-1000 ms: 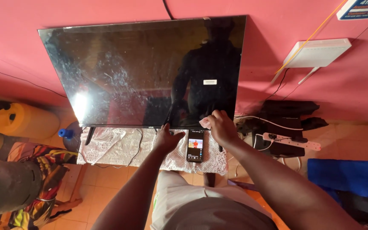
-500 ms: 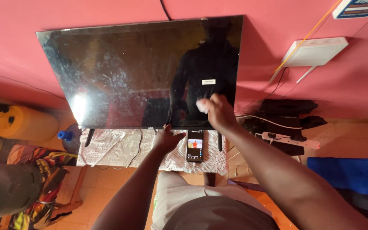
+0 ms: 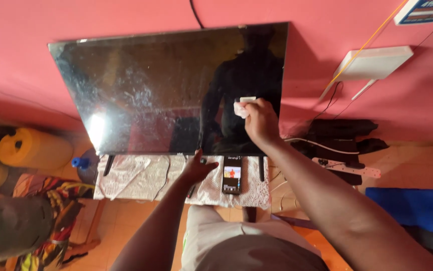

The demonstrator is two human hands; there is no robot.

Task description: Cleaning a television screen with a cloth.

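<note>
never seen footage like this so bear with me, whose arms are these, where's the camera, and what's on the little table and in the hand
There is no machine here. The arms belong to a person who wears a camera on the head, so you look down along their own two bare arms.

The right hand presses a small white cloth against the dark screen of a flat television, which stands in front of a pink wall. You can see the person's dim reflection in the glass.

The left hand rests at the lower edge of the television, on a small table covered with a white lace cloth. A phone with a lit screen lies on that cloth, just right of the left hand.

To the right are a white box on the wall and a white power strip on the floor.
</note>
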